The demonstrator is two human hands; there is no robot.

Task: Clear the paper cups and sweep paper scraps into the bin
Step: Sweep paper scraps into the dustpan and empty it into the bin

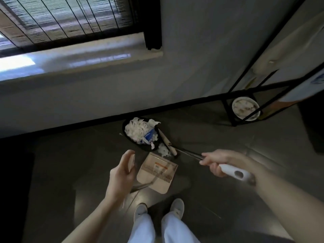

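Left hand (121, 174) grips the dustpan (157, 174), right hand (213, 163) the broom (231, 171), over dark floor (70, 163) by a wall-side bin (146, 147)

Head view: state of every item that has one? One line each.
bin: heaped with paper scraps.
loose scraps: on the floor between bin and dustpan.
dustpan: mouth toward the loose scraps, looks empty.
broom: head at the loose scraps, beside the bin.
left hand: fingers curled round the dustpan handle.
right hand: grips the broom handle.
cup: upright in the black rack, not cleared.
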